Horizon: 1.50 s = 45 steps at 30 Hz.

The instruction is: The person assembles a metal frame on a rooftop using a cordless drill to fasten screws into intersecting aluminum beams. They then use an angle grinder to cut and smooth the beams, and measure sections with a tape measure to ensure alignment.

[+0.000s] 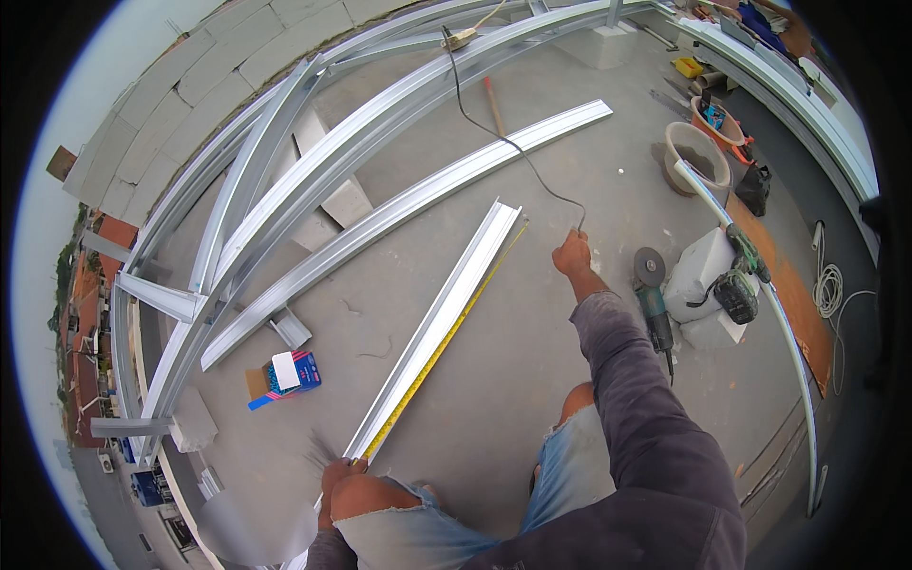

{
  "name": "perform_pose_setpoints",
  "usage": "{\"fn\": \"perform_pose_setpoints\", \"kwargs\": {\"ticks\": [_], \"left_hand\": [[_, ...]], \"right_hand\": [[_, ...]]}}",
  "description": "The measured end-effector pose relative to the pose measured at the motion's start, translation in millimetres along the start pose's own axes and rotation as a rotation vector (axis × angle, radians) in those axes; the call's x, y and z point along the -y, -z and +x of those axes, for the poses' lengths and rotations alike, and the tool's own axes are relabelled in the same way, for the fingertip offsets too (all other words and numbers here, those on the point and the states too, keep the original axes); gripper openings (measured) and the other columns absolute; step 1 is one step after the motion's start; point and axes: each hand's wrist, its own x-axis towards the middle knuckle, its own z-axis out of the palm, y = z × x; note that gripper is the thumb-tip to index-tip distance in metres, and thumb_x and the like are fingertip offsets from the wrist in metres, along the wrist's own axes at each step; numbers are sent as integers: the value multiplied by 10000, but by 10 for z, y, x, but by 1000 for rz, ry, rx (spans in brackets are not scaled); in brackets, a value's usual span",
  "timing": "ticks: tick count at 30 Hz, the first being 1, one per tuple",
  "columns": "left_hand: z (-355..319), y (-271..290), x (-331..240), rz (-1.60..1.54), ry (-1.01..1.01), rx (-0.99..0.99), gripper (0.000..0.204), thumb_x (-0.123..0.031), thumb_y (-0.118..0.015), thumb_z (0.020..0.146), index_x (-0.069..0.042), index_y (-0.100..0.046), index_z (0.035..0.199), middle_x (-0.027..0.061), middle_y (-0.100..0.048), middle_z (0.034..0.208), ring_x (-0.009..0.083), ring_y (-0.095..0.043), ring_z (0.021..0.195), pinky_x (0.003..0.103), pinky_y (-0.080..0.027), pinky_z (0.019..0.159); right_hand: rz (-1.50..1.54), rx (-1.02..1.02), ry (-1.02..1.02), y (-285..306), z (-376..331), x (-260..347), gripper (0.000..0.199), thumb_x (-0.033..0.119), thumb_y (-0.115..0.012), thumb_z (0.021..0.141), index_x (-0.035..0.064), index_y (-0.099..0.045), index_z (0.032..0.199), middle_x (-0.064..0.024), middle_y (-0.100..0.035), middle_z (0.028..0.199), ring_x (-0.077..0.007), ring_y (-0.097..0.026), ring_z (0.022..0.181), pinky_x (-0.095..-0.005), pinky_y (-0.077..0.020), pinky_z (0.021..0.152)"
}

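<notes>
A silvery metal channel (432,332) lies slantwise on the concrete floor before me. Along its right edge runs the yellow blade of a tape measure (439,350); its case is hidden. Beside my knee, my left hand (344,477) is closed over the near part of the channel, where the tape also passes. My right hand (573,255) is stretched forward, its fingers closed on a dark electric cable (518,147) that curves away to the far frame. Right of that forearm rests an angle grinder (653,299) with a dark disc, apart from both hands.
Metal trusses (313,180) fill the left and far side. A longer channel (408,223), a hammer (495,106) and an opened box of screws (285,377) lie nearer. At right are a cordless drill (737,285) by a white block (698,275), buckets (696,157) and a coiled white cable (828,290).
</notes>
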Motion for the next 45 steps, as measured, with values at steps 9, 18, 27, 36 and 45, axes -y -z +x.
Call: {"fn": "perform_pose_setpoints", "kwargs": {"ticks": [9, 18, 27, 36, 45], "left_hand": [[148, 65, -576, 39, -62, -32, 612, -547, -610, 928, 36, -756, 1040, 292, -724, 1070, 461, -683, 1059, 507, -526, 944], [574, -174, -315, 157, -129, 7, 671, -596, -557, 919, 28, -768, 1048, 294, -703, 1172, 454, -657, 1139, 488, -511, 997], [407, -137, -150, 115, 124, -62, 746, -629, -554, 948, 63, -714, 1175, 273, -704, 1224, 417, -673, 1172, 503, -533, 1002], [-30, 68, 75, 36, 310, -93, 713, -633, -575, 968, -10, -663, 1303, 208, -678, 1311, 375, -652, 1231, 488, -528, 1021], [-91, -192, 703, -12, 416, -270, 664, -557, -644, 962, -41, -564, 1373, 176, -633, 1324, 376, -605, 1270, 503, -531, 1017]], "right_hand": [[58, -23, 84, 242, 320, -685, 652, 180, -674, 830, -53, -495, 1413, -299, -542, 1383, -450, -546, 1288, -486, -466, 1103], [229, 43, 324, 408, -583, -1382, 442, 83, -711, 813, -30, -625, 1232, -274, -616, 1268, -425, -580, 1220, -469, -468, 1070], [-186, 7, -32, 1054, -1079, -3015, 819, 329, -829, 775, -91, -458, 1372, -310, -613, 1260, -467, -597, 1210, -533, -472, 1035], [750, 596, -545, 1118, -605, -2687, 484, 228, -850, 765, 6, -635, 1138, -92, -673, 929, -220, -679, 791, -368, -565, 737], [924, 424, -118, 1546, -1498, -1191, 379, 293, -793, 913, 23, -610, 1105, -60, -664, 877, -184, -678, 729, -322, -570, 657]]}}
